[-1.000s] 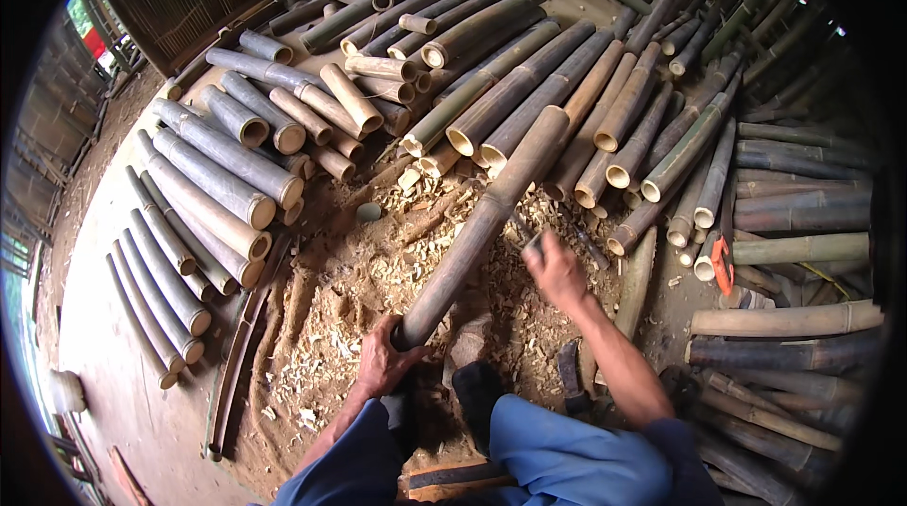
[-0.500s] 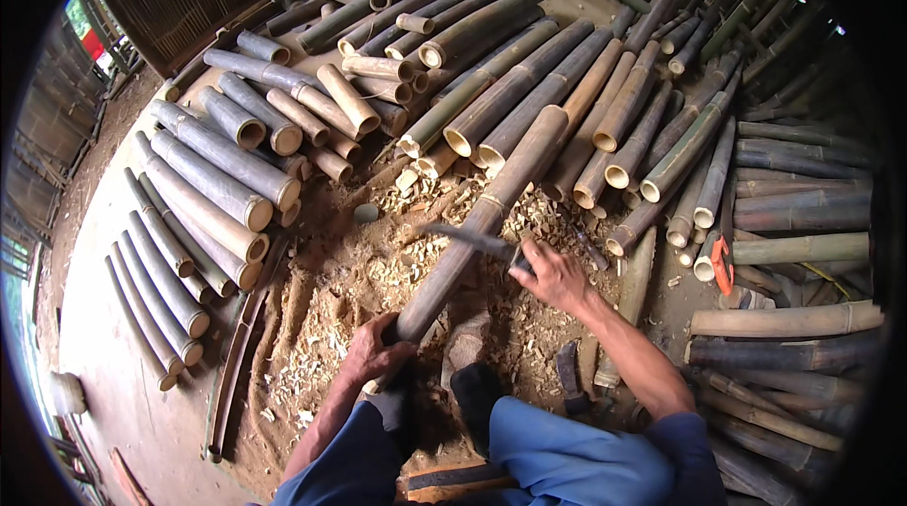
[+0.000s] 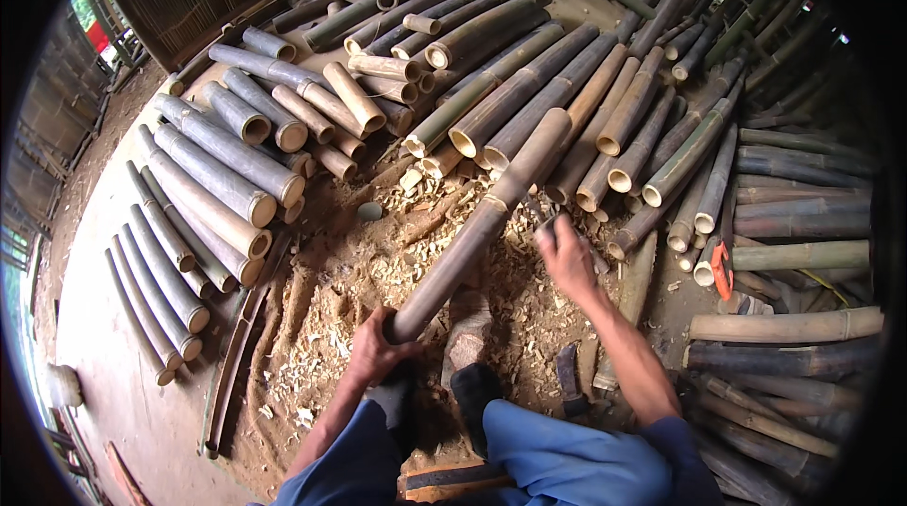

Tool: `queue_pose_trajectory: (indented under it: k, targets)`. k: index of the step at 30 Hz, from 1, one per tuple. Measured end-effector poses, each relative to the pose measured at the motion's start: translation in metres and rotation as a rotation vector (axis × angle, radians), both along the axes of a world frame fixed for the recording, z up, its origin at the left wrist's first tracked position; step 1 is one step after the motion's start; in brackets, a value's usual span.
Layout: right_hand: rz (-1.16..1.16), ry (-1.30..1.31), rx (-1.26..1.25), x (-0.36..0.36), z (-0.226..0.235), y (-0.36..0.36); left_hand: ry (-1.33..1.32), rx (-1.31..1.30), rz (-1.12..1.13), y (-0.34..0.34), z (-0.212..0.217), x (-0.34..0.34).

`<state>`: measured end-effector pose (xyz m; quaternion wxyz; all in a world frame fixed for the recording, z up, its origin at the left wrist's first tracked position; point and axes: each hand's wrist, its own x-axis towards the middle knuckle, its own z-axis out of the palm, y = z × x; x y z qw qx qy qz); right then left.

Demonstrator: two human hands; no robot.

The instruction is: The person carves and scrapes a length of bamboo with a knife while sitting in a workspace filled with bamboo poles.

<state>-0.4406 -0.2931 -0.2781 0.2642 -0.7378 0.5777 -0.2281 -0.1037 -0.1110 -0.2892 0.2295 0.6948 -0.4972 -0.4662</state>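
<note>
A dark bamboo pole (image 3: 452,258) slants from between my knees up and away to the right. My left hand (image 3: 380,351) is closed round its near end. To the right of the pole, my right hand (image 3: 569,258) is closed on the handle of a curved knife (image 3: 542,213), raised beside the pole's upper half. The blade is smeared by motion, so whether it touches the bamboo I cannot tell. A short wooden block (image 3: 465,343) stands on the ground just below the pole, between my feet and the shavings.
Pale wood shavings (image 3: 378,265) cover the ground around the pole. Cut bamboo lengths (image 3: 227,161) lie in rows at left, ahead and at right (image 3: 803,256). An orange-handled tool (image 3: 722,270) rests at the right. Another dark blade (image 3: 569,376) lies near my right knee.
My right hand and the knife have moved up and away, from across the middle of the pole to beside its upper half. My left hand keeps its hold on the near end.
</note>
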Motion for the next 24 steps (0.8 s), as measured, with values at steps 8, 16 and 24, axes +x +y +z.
queue_pose_trajectory:
  k: [8,16,24]
  targets:
    - [-0.073,-0.068,-0.383,-0.018,-0.034,-0.007,-0.061,-0.063,-0.084,-0.013,-0.006,-0.006]
    - [0.147,0.234,-0.241,0.003,-0.025,0.021,0.092,-0.093,-0.085,-0.015,-0.019,0.018]
    - [-0.176,-0.052,0.012,0.003,-0.015,0.008,-0.045,-0.165,-0.044,0.005,-0.028,0.003]
